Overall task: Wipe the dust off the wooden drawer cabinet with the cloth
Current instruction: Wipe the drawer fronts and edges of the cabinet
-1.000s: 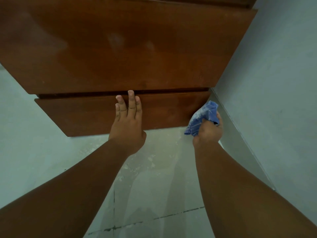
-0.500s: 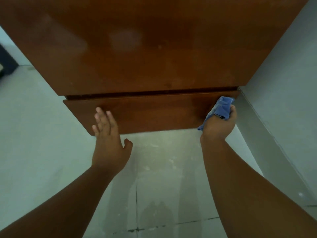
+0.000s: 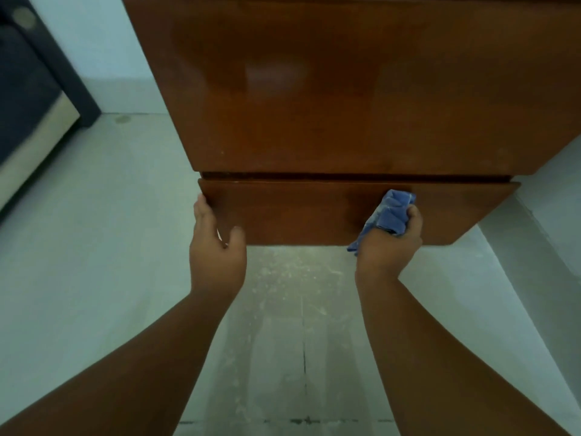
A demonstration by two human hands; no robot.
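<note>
The glossy brown wooden drawer cabinet fills the top of the head view, seen from above. Its lowest drawer front sticks out under a dark gap. My right hand is closed around a crumpled blue cloth and presses it against the lowest drawer front, right of its middle. My left hand grips the left end of that drawer front, fingers around the side edge and thumb on the front.
A pale tiled floor with dusty white smears lies below the cabinet. A grey wall runs close along the right. A dark piece of furniture stands at the far left.
My left hand slid from the middle of the lowest drawer front to its left end. My right hand moved the cloth left from the drawer's right end toward the middle. The view shifted left.
</note>
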